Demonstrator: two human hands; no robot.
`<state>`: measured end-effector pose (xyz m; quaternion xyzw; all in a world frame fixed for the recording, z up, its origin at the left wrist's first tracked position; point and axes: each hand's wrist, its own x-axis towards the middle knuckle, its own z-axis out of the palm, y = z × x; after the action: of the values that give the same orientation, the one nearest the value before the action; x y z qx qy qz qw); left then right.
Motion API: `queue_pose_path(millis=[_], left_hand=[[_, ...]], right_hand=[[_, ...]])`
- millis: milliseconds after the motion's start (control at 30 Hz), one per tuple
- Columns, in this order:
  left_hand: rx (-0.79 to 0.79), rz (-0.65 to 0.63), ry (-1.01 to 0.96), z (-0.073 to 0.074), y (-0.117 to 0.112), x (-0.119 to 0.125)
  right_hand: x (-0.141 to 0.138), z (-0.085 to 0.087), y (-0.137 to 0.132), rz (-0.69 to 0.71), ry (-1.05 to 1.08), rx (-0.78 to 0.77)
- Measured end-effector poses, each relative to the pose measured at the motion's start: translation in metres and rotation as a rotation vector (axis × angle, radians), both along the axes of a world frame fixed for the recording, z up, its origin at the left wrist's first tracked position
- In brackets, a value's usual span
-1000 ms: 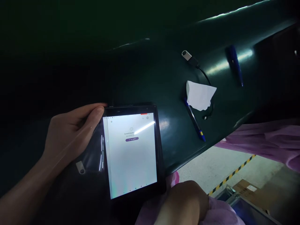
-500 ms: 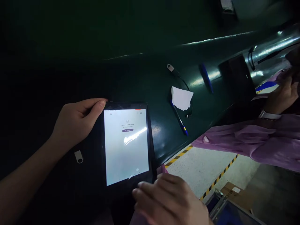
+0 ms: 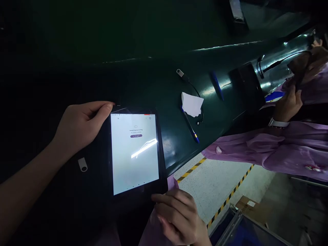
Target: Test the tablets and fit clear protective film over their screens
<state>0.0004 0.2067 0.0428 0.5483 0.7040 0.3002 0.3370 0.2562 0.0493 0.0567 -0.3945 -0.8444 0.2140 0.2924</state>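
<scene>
A black tablet (image 3: 135, 160) with a lit white screen is in front of me, showing a short message and a purple button. My left hand (image 3: 83, 124) pinches its top left corner between thumb and fingers. By the tablet's lower right corner is my right hand (image 3: 176, 215), its fingers curled loosely. One fingertip is at the lower bezel; whether it touches cannot be made out. I see nothing held in that hand. A silver USB stick (image 3: 82, 164) lies on the dark surface below my left wrist.
On the dark green tabletop (image 3: 166, 82) lie a white paper scrap (image 3: 192, 104), a pen (image 3: 190, 124), a cable with a USB stick (image 3: 180, 72), a blue pen (image 3: 217, 86) and a dark flat device (image 3: 246, 87). At right, a co-worker's hand (image 3: 288, 104) holds a dark object.
My right hand has drawn down and slightly left, its fingers more curled. My left hand keeps its grip on the tablet. The view has shifted a little; the co-worker's hand has moved.
</scene>
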Motion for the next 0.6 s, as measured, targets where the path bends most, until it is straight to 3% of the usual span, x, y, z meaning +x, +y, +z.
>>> queue_pose_path(millis=[367,467,600], left_hand=[[0.007,0.022,0.007,-0.006,0.0,-0.001],[0.009,-0.007,0.0,-0.004,-0.001,-0.001],[0.009,-0.029,-0.022,-0.003,-0.002,-0.002]], right_hand=[[-0.016,-0.009,0.001,0.012,-0.11,0.0],[-0.012,-0.007,0.0,-0.001,-0.04,0.008],[-0.002,0.0,0.025,-0.043,0.071,-0.021]])
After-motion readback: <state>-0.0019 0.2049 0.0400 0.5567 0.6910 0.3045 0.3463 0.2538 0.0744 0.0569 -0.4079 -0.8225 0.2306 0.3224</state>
